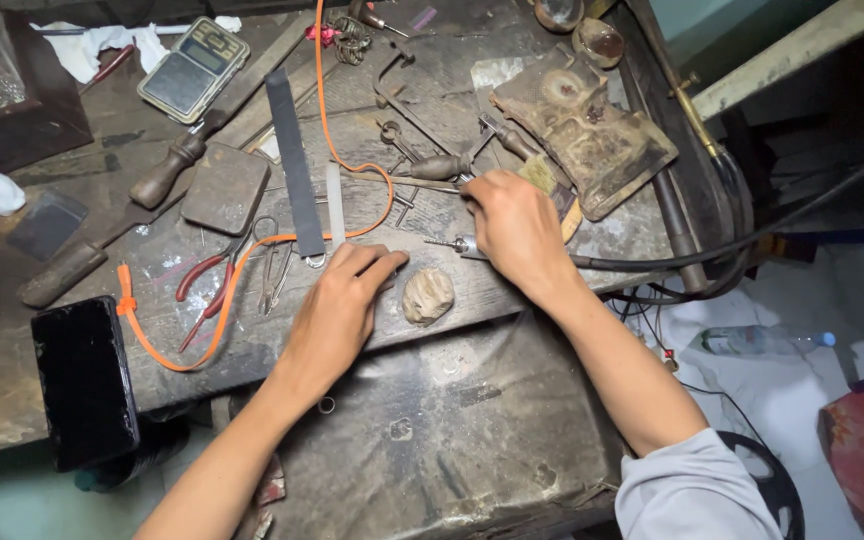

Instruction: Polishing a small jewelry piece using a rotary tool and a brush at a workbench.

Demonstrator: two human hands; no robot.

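Observation:
My right hand (514, 232) grips a rotary handpiece (449, 243) with a thin bit pointing left; its black flexible shaft (652, 262) trails off to the right. My left hand (340, 305) rests flat on the worn wooden bench (512, 290), fingers curled together near the bench edge; whether something small is pinched under them is hidden. A tan lump of putty-like material (427, 296) lies on the bench between the two hands, touching neither.
Red-handled pliers (204, 290), small tweezers (274, 275), a long file (294, 165), wooden-handled tools (167, 175), a pocket scale (193, 70) and an orange cord (252, 250) crowd the left. A black phone (84, 380) lies at the front left. A worn block (582, 125) sits behind.

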